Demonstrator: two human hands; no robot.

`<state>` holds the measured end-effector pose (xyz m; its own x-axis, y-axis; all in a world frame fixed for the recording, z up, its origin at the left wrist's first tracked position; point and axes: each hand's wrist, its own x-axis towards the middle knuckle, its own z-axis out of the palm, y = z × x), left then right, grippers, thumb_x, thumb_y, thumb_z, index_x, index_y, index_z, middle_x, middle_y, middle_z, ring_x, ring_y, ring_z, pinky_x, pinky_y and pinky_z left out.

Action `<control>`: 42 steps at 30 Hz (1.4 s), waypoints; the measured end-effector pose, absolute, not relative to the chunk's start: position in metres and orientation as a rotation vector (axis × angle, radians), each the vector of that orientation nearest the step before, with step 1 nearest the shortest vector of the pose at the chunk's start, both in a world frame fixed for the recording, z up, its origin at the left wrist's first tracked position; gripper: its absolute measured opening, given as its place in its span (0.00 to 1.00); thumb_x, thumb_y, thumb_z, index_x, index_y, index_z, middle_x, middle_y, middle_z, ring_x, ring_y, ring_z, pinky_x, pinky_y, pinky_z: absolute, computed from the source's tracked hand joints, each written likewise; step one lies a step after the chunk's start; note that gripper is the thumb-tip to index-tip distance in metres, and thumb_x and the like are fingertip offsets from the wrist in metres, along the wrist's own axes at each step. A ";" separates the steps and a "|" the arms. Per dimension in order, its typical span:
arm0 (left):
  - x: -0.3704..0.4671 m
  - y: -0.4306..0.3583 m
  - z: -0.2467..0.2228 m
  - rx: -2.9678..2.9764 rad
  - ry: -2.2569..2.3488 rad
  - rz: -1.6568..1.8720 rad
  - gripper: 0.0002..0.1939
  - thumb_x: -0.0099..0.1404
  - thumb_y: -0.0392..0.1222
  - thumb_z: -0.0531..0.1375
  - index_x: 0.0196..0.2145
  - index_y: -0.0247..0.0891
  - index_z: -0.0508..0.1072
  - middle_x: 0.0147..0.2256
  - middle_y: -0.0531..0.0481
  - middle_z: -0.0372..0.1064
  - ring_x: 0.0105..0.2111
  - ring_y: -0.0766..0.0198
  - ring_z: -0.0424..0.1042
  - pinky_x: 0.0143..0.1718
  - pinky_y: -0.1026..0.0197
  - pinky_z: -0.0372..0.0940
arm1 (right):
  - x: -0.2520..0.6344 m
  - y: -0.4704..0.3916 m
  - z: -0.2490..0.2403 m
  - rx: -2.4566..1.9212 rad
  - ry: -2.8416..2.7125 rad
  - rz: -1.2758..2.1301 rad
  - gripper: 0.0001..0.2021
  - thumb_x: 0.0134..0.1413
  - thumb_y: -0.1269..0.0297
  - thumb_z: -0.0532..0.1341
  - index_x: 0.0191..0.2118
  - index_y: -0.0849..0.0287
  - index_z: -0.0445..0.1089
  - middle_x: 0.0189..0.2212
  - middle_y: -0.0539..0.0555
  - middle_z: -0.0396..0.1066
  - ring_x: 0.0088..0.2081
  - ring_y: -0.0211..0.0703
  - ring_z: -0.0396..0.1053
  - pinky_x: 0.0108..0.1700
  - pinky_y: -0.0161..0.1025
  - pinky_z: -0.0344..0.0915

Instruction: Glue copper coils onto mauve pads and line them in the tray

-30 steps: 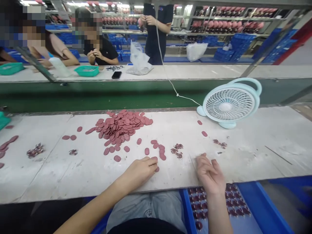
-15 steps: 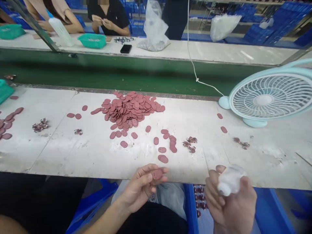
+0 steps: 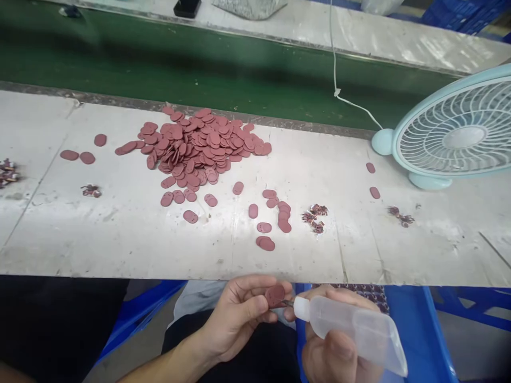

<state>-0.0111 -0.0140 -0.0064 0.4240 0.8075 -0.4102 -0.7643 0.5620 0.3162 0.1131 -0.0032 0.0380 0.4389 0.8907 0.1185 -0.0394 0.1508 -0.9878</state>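
Disc: small, oval, dull red, matte.

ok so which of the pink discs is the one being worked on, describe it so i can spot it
Start at the white table and drop below its near edge, where both hands meet. The left hand pinches one disc there, and the needle tip of the clear bottle in the right hand touches it. It is the only disc off the table.
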 end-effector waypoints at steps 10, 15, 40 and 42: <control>-0.013 -0.010 -0.009 0.071 0.566 0.980 0.13 0.59 0.36 0.70 0.44 0.40 0.82 0.46 0.43 0.81 0.38 0.63 0.81 0.35 0.71 0.72 | 0.112 -0.003 0.030 -1.294 -1.002 0.651 0.14 0.55 0.51 0.66 0.45 0.51 0.73 0.30 0.52 0.72 0.24 0.47 0.71 0.26 0.45 0.68; -0.014 -0.010 -0.010 0.077 0.554 0.974 0.13 0.59 0.37 0.70 0.44 0.40 0.82 0.46 0.42 0.81 0.43 0.60 0.81 0.36 0.70 0.72 | 0.106 0.000 0.039 -1.285 -0.967 0.686 0.12 0.56 0.49 0.65 0.41 0.50 0.73 0.24 0.49 0.72 0.22 0.47 0.69 0.24 0.46 0.67; -0.016 -0.010 -0.006 0.098 0.529 0.967 0.11 0.62 0.36 0.68 0.44 0.41 0.81 0.47 0.42 0.80 0.46 0.58 0.80 0.36 0.71 0.72 | 0.171 0.022 0.040 -0.939 -0.351 1.492 0.14 0.54 0.52 0.64 0.43 0.54 0.69 0.26 0.50 0.70 0.24 0.44 0.72 0.19 0.38 0.71; -0.017 -0.009 -0.005 0.106 0.533 0.969 0.11 0.63 0.35 0.67 0.44 0.41 0.81 0.47 0.43 0.80 0.46 0.57 0.80 0.37 0.71 0.72 | 0.206 0.042 0.021 -0.484 0.161 1.675 0.17 0.57 0.59 0.61 0.51 0.55 0.63 0.27 0.49 0.64 0.26 0.39 0.70 0.22 0.34 0.73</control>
